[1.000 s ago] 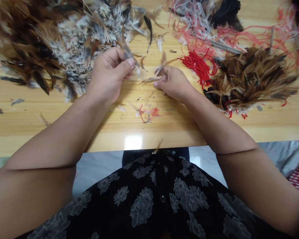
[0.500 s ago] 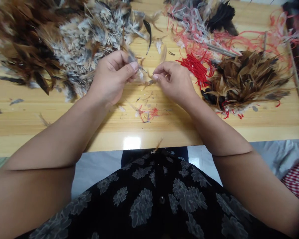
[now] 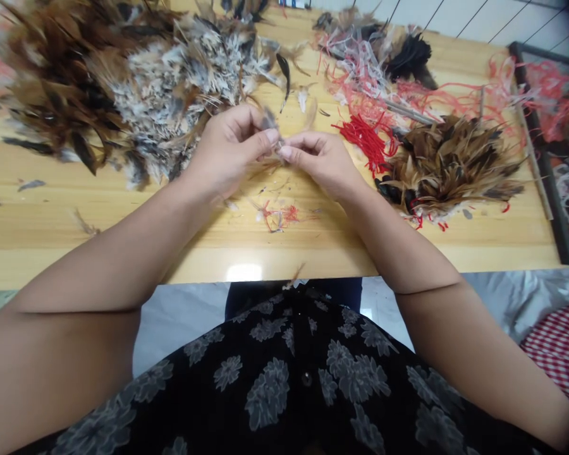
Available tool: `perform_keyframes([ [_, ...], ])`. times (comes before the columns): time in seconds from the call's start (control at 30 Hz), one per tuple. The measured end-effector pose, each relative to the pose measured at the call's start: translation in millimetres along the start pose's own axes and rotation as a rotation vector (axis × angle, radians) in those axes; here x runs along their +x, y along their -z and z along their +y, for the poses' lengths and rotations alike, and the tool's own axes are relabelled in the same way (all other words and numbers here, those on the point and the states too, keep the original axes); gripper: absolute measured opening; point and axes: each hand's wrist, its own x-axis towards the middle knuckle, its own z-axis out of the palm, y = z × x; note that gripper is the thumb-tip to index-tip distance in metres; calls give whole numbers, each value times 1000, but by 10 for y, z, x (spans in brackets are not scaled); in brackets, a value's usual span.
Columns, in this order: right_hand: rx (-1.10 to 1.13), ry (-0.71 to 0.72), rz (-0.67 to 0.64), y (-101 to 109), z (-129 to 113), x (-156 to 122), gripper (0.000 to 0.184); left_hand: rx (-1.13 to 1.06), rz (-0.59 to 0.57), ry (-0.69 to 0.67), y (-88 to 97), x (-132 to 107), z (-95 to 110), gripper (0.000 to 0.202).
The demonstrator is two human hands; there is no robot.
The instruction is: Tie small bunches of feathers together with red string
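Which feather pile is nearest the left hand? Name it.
The large brown-and-grey pile, beside the left hand; the smaller brown pile and black clump lie farther off, to the right.

Black top with grey flower print, small round button, bare forearms, dark lower garment

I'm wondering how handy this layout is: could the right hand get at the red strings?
Probably yes: the red strings lie close beside the right hand with nothing visible between, though that hand seems busy at the greyish feather in the left hand.
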Motion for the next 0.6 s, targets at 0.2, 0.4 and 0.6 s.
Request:
perform_keyframes([
  [0.2,56,-64,-3,-31,-117,-31,51,95,-24,-50,34,72,3,65],
  [0.4,207,-157,178,107,-436,-68,42,521,-11,-142,113,30,242,20],
  [0.6,150,-182,274,219,-376,24,39,534,-51,25,-52,38,291,24],
])
